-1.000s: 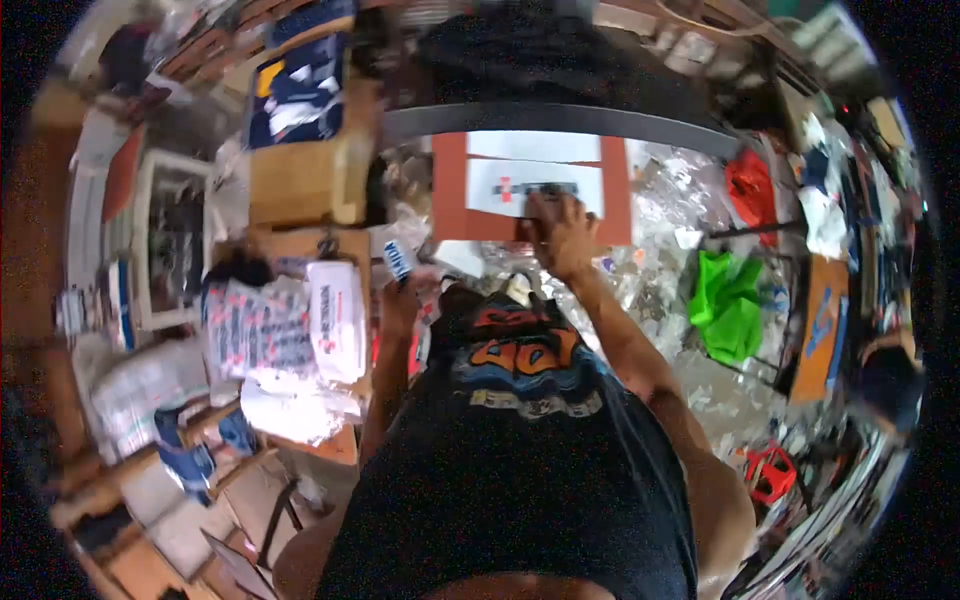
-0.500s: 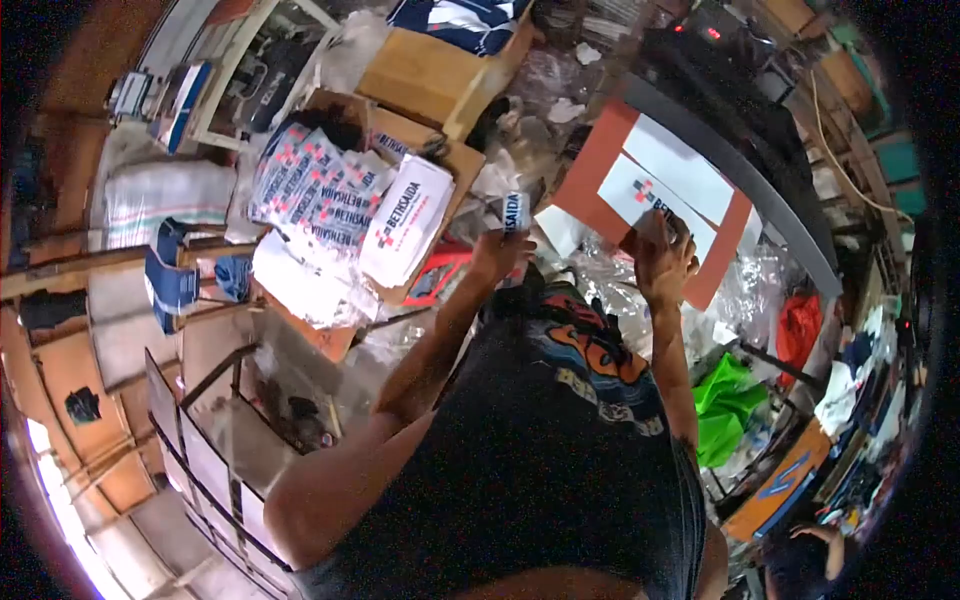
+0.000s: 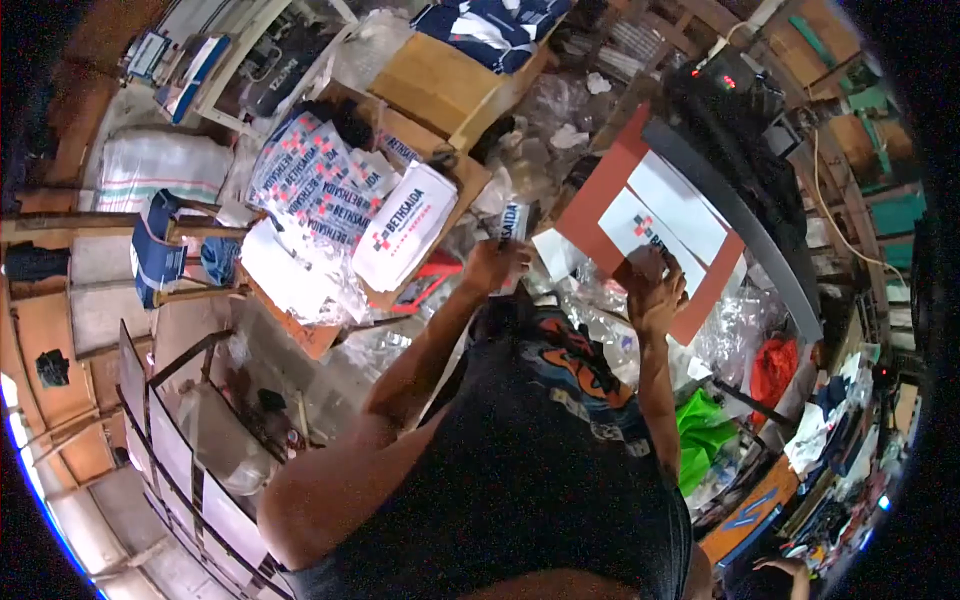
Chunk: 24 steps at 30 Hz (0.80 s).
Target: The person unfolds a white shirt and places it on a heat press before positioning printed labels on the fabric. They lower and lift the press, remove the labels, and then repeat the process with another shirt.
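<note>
My left hand [image 3: 497, 266] is closed on a printed transfer strip [image 3: 513, 222] with dark lettering ending in "SAIDA". It is held in front of my chest, left of the press. My right hand [image 3: 657, 292] lies over the lower edge of a white piece [image 3: 628, 221] on the red-brown press pad [image 3: 590, 195]. Its fingers are bent but apart, and they cover part of a red and dark "BETH…" print. A second white piece [image 3: 682, 205] lies beside it on the pad. The curved dark grey edge [image 3: 745, 210] of the press borders the pad's right side.
Left of my hands are a heap of printed transfer sheets [image 3: 315, 180] and a stack of white printed pieces [image 3: 405, 228]. A cardboard box [image 3: 430, 80] stands behind. Clear plastic [image 3: 735, 320], a red bag [image 3: 773, 370] and a green bag [image 3: 703, 435] sit at right. Another person's arm [image 3: 795, 572] shows at lower right.
The head view has turned slightly. My right hand has drawn a little toward me, so more of the print's lettering shows. My left hand keeps hold of the strip.
</note>
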### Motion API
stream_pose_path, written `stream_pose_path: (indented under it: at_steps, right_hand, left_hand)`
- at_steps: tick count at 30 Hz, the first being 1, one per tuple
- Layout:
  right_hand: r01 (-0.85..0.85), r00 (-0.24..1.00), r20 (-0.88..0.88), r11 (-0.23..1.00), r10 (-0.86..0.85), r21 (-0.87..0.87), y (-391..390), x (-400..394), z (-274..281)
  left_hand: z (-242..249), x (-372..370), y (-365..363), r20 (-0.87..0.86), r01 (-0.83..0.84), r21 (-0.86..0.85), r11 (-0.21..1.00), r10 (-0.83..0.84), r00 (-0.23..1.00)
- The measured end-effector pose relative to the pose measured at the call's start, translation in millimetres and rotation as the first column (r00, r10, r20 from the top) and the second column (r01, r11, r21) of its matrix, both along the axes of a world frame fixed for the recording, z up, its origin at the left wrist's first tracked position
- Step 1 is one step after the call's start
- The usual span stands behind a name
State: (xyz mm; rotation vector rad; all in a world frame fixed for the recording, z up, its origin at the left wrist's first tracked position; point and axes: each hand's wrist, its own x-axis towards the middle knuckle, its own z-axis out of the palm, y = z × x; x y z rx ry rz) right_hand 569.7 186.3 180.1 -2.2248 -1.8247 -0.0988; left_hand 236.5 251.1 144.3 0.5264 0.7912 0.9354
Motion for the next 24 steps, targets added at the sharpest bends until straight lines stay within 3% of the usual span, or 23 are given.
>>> stream_pose_path:
  at_steps: [1, 4, 6, 9, 10, 13, 16, 17, 19, 22, 23, 24]
  right_hand:
    - [-0.003, 1.0, 0.002, 1.0, 0.003, 0.024, 2, -3, 4]
    - [-0.037, 0.998, -0.041, 0.995, 0.041, 0.094, -1, 0, -3]
    - [0.072, 0.988, -0.134, 0.996, -0.079, -0.056, 7, -12, 19]
    - [0.094, 0.987, -0.117, 0.986, -0.111, -0.139, 8, -16, 27]
    - [0.097, 0.986, -0.121, 0.985, -0.115, -0.142, 6, -11, 24]
    - [0.072, 0.99, -0.122, 0.996, -0.076, -0.043, 3, -15, 18]
    - [0.09, 0.982, -0.163, 0.994, -0.099, -0.06, 5, -20, 36]
    - [0.108, 0.982, -0.146, 0.992, -0.117, -0.068, 6, -20, 32]
    - [0.095, 0.985, -0.14, 0.995, -0.097, -0.023, 5, -20, 34]
    - [0.088, 0.982, -0.165, 0.994, -0.096, -0.059, 8, -16, 36]
    - [0.065, 0.984, -0.164, 0.997, -0.072, -0.047, 11, -15, 35]
    - [0.078, 0.983, -0.161, 0.995, -0.088, -0.064, 11, -20, 42]
  left_hand:
    - [2, -5, 4, -0.247, 0.139, 0.087, 0.986, -0.114, 0.962]
    - [-32, -8, 5, -0.454, 0.23, 0.099, 0.968, -0.162, 0.876]
    - [-28, -6, 2, -0.549, 0.271, 0.168, 0.948, -0.138, 0.824]
    - [-24, -5, 8, -0.384, 0.205, 0.029, 0.978, -0.178, 0.906]
    - [-24, -3, 8, -0.361, 0.187, 0.051, 0.981, -0.157, 0.919]
    - [-7, -7, 9, -0.42, 0.212, 0.067, 0.975, -0.165, 0.892]
    - [-67, -18, 15, -0.326, 0.147, 0.035, 0.989, -0.128, 0.937]
    - [-90, -25, 15, -0.472, 0.296, 0.26, 0.919, -0.146, 0.869]
    - [-91, -22, 16, -0.465, 0.358, 0.317, 0.878, -0.185, 0.866]
    - [-74, -15, 18, -0.08, 0.158, 0.023, 0.987, -0.156, 0.985]
    - [-66, -14, 18, -0.12, 0.162, 0.041, 0.986, -0.156, 0.98]
    - [-42, -8, 13, -0.275, 0.145, 0.045, 0.988, -0.127, 0.953]
